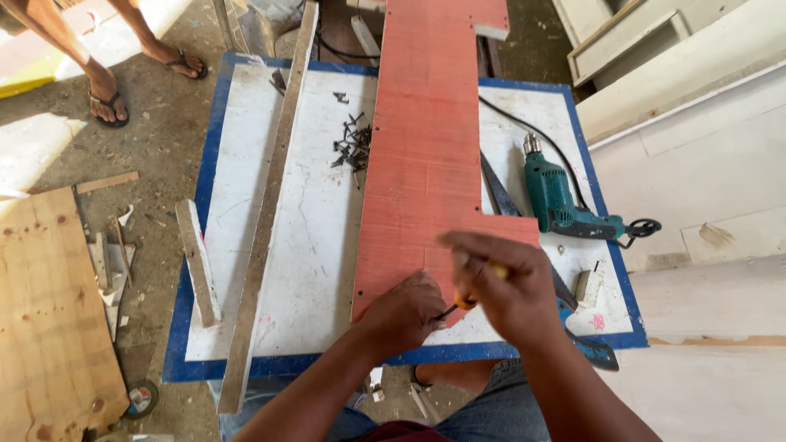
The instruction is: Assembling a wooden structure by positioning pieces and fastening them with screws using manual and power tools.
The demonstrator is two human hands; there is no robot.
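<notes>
While the left hand (407, 311) presses down on the near end of a long red board (426, 155), the right hand (503, 286) is closed around the yellow handle of a screwdriver (471, 296), whose dark shaft slants down toward the board's near edge, just beside the left fingers. The left hand lies curled with nothing clearly in its grasp; it seems to be steadying the board so the tool's tip does not push it about, though whether the fingers pinch a screw cannot be told. The right hand is blurred, so its exact grip is hard to read.

The board lies lengthwise on a white bench (246, 270) with a blue border, its far end running off the back edge. A pile of dark screws (354, 146) sits just left of the board. A green power drill (557, 200) rests to the right with its cord trailing back, near a saw (524, 245) partly hidden under the right hand. A long wooden strip (266, 213) lies along the bench's left side. Another person's sandalled feet (106, 98) stand on the floor beyond.
</notes>
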